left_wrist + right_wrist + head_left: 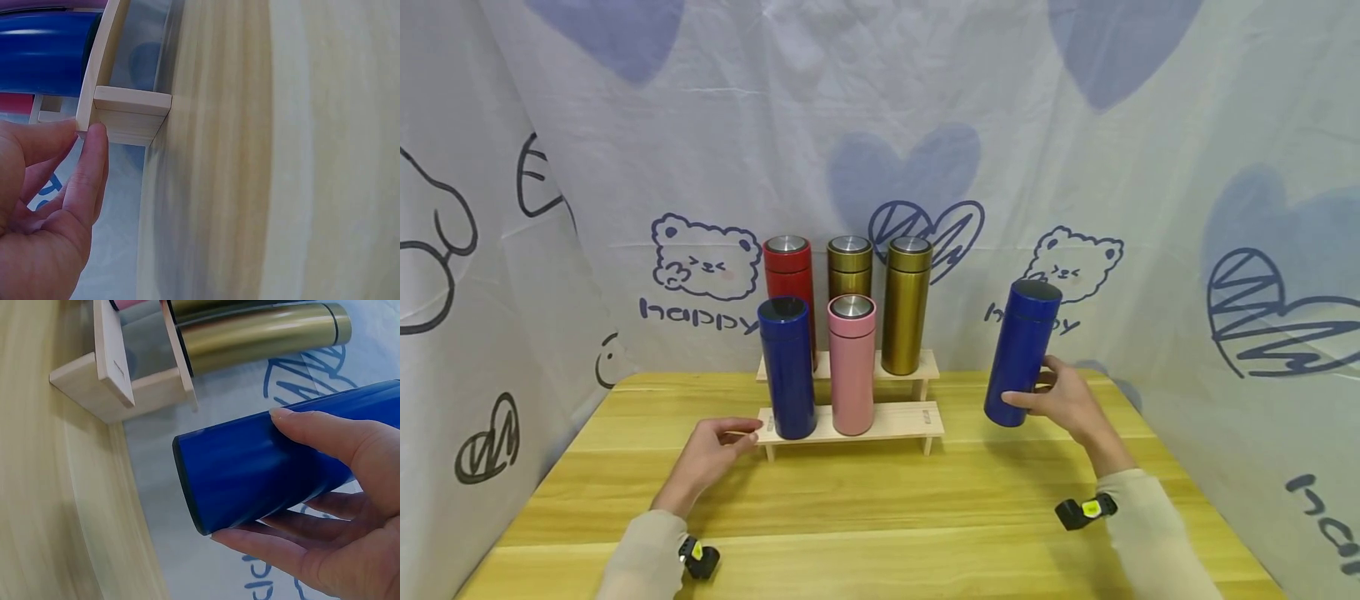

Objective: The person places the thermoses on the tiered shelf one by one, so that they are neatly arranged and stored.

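Observation:
My right hand (pixel 1063 400) grips a blue thermos (pixel 1023 350) around its lower half, tilted and held off to the right of a two-step wooden stand (pixel 895 422). In the right wrist view the thumb lies along one side of the thermos, with the fingers around the other. With thumb and fingertips my left hand (pixel 711 458) pinches the left end of the stand's lower step. On that step stand another blue thermos (pixel 788 375) at the left and a pink thermos (pixel 853 371) in the middle.
The upper step bears a red thermos (pixel 792 279) at the left and two gold ones, the right gold thermos (pixel 907 312) near its right end. All stands on a wooden table (pixel 880 517). A printed white cloth (pixel 760 125) hangs behind and along both sides.

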A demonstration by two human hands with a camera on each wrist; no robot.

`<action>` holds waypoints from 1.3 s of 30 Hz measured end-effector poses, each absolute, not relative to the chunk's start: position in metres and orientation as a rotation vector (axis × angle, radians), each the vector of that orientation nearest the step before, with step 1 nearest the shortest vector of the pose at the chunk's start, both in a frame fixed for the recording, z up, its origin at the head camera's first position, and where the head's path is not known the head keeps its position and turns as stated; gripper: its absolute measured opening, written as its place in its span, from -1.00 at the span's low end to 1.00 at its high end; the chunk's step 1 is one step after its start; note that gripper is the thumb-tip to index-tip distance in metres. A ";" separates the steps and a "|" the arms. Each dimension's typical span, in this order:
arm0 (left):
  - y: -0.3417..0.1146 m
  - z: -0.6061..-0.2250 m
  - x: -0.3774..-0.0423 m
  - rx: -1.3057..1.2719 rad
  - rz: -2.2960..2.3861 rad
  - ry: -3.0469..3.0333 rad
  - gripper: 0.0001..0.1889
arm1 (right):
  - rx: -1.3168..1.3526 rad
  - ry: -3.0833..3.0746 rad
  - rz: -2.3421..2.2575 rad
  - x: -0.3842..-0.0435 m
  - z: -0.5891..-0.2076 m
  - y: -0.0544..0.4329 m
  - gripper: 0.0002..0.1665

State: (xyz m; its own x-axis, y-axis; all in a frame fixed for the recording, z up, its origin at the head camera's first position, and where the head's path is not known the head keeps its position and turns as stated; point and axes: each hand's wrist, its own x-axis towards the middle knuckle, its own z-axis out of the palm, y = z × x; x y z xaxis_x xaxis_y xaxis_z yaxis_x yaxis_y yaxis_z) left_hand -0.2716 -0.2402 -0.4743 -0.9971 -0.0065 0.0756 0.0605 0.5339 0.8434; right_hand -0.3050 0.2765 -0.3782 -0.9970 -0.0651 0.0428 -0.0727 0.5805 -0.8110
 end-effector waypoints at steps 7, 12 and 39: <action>-0.240 -0.474 -0.272 -0.049 -1.492 -2.688 -0.71 | 0.148 -2.799 1.401 -0.306 -0.381 0.259 0.19; -0.240 -0.474 -0.274 -0.052 -1.496 -2.689 -0.71 | 0.198 -2.789 1.409 -0.306 -0.381 0.245 0.14; -0.240 -0.473 -0.271 -0.037 -1.502 -2.700 -0.70 | 0.338 -2.713 1.510 -0.309 -0.387 0.190 0.03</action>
State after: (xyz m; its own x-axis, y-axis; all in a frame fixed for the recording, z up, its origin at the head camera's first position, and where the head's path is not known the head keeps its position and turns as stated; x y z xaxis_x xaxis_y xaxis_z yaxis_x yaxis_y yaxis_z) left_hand -0.2708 -0.2404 -0.4730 -0.9984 -0.0040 0.0565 0.0459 0.5273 0.8485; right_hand -0.3094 0.1904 -0.3867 -0.9764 -0.1790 0.1210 -0.1971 0.5090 -0.8379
